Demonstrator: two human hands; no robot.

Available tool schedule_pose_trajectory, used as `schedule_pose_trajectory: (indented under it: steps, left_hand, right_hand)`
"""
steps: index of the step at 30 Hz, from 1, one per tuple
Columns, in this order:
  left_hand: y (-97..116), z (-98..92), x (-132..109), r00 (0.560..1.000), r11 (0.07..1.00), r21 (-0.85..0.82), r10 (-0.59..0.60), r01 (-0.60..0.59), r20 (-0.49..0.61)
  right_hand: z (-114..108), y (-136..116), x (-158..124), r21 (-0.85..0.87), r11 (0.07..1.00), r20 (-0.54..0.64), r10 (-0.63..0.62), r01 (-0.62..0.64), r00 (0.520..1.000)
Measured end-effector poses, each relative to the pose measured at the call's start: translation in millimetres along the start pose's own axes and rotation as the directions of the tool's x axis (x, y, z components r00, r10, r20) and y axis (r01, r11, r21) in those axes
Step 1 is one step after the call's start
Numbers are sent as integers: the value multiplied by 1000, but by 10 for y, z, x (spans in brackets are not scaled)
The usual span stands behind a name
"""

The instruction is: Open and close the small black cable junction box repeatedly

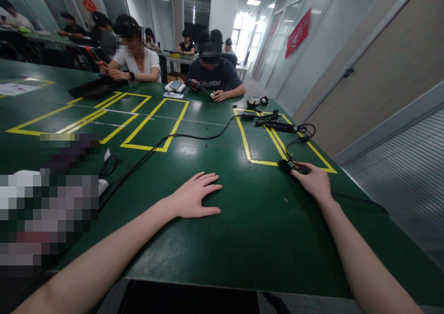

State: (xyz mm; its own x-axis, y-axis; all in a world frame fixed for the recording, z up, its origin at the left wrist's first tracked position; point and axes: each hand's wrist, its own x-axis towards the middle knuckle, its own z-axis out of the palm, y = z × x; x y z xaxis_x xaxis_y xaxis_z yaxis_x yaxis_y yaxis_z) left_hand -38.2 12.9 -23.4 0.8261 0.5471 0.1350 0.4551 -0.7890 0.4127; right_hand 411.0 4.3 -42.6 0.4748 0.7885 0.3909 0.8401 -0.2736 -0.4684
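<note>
My left hand (pixel 197 196) lies palm down on the green table (pixel 243 244), its fingers spread and nothing in it. To the right, my right hand (pixel 316 181) has its fingers closed on a small dark electronic device (pixel 286 166) with tiny coloured details. The hand covers part of the device, so its exact kind is unclear. A thin black cable (pixel 289 148) leads from it toward a bundle of black cables and rod-like gear (pixel 277 125) farther back. The device sits at the front line of a yellow taped rectangle (pixel 247 143).
A long black cable (pixel 194 137) crosses the table from the left to a black box (pixel 248 116). More yellow taped rectangles (pixel 145 148) mark the left side. Across the table sit two people, one holding a dark tool (pixel 196 84). A black tray (pixel 92 88) lies farther left.
</note>
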Motion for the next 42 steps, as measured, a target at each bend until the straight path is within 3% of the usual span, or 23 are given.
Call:
schedule_pose_trajectory:
  steps: [2, 4, 6, 9, 11, 13, 15, 20, 26, 32, 37, 42]
  left_hand:
    - [-1, 6, -3, 1000, 1000, -3, 8, -8, -8]
    - [12, 11, -3, 1000, 1000, -4, 11, -11, -25]
    - [43, 4, 1, 997, 1000, -18, 1, -3, -79]
    - [109, -32, 9, 980, 999, -51, -1, -9, -199]
    - [144, -62, 9, 975, 996, -62, 44, -58, -216]
    - [160, -83, 4, 980, 994, -66, 79, -92, -182]
    - [159, -92, -4, 984, 993, -62, 88, -99, -154]
    - [140, -78, -20, 989, 996, 7, 89, -89, -115]
    - [178, -62, -23, 992, 998, 49, 48, -43, -113]
    - [179, -63, -29, 994, 997, 69, 36, -29, -102]
    - [121, -63, -12, 993, 997, 35, 68, -65, -97]
    - [132, -54, 1, 983, 998, -9, 62, -64, -172]
  right_hand:
    - [53, -248, -110, 5, 1000, 71, -6, 6, 997]
    - [111, -579, -294, 100, 987, 158, -144, 129, 977]
    - [153, -945, -545, 242, 926, 231, -345, 290, 910]
    - [153, -1434, -958, 483, 727, 311, -664, 489, 680]
    - [125, -1651, -1176, 572, 606, 332, -787, 553, 520]
    - [96, -1759, -1311, 612, 532, 319, -843, 585, 433]
    - [81, -1779, -1370, 620, 514, 298, -853, 593, 429]
    - [57, -1714, -1383, 630, 505, 208, -841, 590, 499]
    - [83, -1724, -1409, 618, 438, 121, -874, 653, 472]
    - [166, -1666, -1356, 587, 547, 194, -811, 597, 552]
    - [111, -1648, -1302, 627, 544, 273, -824, 558, 497]
    - [45, -1666, -1307, 630, 567, 326, -813, 530, 483]
